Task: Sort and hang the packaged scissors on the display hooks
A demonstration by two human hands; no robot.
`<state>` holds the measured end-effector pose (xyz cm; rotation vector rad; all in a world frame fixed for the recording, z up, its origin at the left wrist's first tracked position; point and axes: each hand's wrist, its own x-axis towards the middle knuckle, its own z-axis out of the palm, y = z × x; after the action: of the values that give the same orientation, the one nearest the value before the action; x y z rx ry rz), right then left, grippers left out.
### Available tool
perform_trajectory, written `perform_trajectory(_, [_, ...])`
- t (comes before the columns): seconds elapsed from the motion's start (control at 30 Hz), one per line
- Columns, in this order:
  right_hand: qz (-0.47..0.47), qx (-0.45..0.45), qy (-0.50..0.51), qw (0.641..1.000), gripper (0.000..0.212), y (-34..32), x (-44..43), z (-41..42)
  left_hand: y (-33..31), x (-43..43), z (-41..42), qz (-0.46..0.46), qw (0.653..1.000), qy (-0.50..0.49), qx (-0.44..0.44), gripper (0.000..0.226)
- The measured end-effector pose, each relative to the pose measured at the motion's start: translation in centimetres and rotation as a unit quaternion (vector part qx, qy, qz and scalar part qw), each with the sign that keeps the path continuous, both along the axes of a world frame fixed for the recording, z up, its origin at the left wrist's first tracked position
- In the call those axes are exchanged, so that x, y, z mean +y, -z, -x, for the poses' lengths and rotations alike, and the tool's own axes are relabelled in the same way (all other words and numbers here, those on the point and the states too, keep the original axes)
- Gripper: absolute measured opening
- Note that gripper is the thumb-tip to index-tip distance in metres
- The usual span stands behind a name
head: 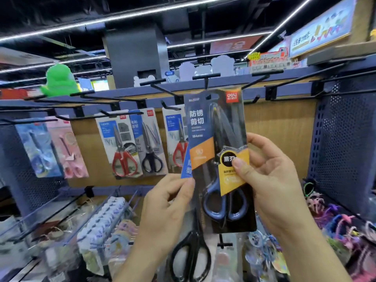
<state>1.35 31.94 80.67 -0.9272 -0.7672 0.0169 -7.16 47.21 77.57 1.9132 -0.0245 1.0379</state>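
Right hand [272,180] is gripping the blue-handled scissors pack [215,127], thumb pressing its front. Left hand [168,202] is pinching its lower edge, second pack [191,253] tucked behind. Its top is sitting just below an empty hook [206,78]. 5 hung packs [122,143] are showing; these 2 are waiting.

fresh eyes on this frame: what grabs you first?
The dark pack of blue-handled scissors is held up dead centre. The right hand pinches its right edge at the yellow label, and the left hand pinches a second pack behind its lower left. Next come the red-handled scissors hanging to the left and the green plush toy at upper left.
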Motion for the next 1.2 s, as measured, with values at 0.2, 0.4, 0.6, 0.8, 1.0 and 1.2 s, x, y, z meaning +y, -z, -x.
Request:
perform_trajectory(0.2, [0.017, 0.028, 0.010, 0.999, 0.039, -0.4, 0.9, 0.1, 0.5, 0.8, -0.2, 0.017, 0.999, 0.024, 0.021, 0.028])
perform_trajectory(0.4, [0.097, 0.002, 0.008, 0.995, 0.036, 0.2, 1.0, 0.0, 0.2, 1.0, -0.8, 0.064, 0.996, 0.026, 0.050, 0.032])
perform_trajectory(0.6, [0.278, -0.016, 0.091, 0.956, 0.056, 3.0, -0.4, -0.4, -1.1, 1.5, -2.9, 0.043, 0.996, 0.001, 0.076, 0.043])
perform_trajectory(0.8, [0.262, -0.061, 0.223, 0.937, 0.044, 3.1, 1.9, -2.9, -0.2, 4.1, -2.8, 0.024, 0.993, -0.103, 0.061, 0.033])
perform_trajectory(1.0, [0.348, -0.113, 0.321, 0.874, 0.058, 3.8, 5.1, -6.5, 0.4, 5.8, -0.9, 0.086, 0.988, -0.128, 0.013, 0.031])
perform_trajectory(1.2, [0.464, -0.048, 0.302, 0.831, 0.073, 5.1, 6.8, -9.5, 0.1, 5.5, -0.8, 0.179, 0.981, -0.074, -0.001, 0.028])
